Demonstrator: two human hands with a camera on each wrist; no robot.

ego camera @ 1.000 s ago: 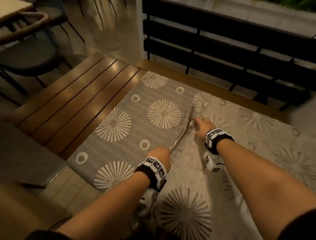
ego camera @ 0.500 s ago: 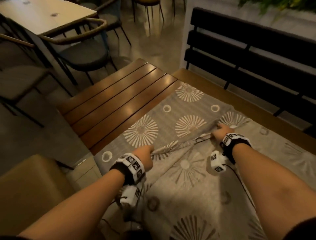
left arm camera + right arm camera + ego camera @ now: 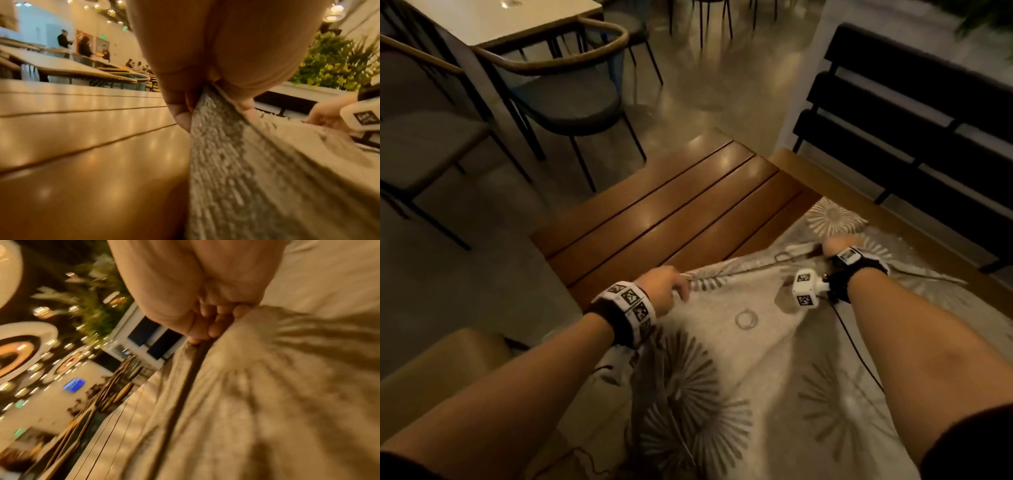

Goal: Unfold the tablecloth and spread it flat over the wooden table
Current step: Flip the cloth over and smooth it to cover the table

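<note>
The tablecloth [image 3: 750, 342] is partly unfolded, lying over the lower right of the slatted wooden surface [image 3: 671, 219]. The left hand [image 3: 661, 291] and the right hand [image 3: 837, 245] each pinch its leading edge with curled fingers. The bare slats at centre frame remain to be covered.

Sunburst tablecloth [image 3: 750, 346] (rumpled) on wooden table [image 3: 671, 219]
</note>
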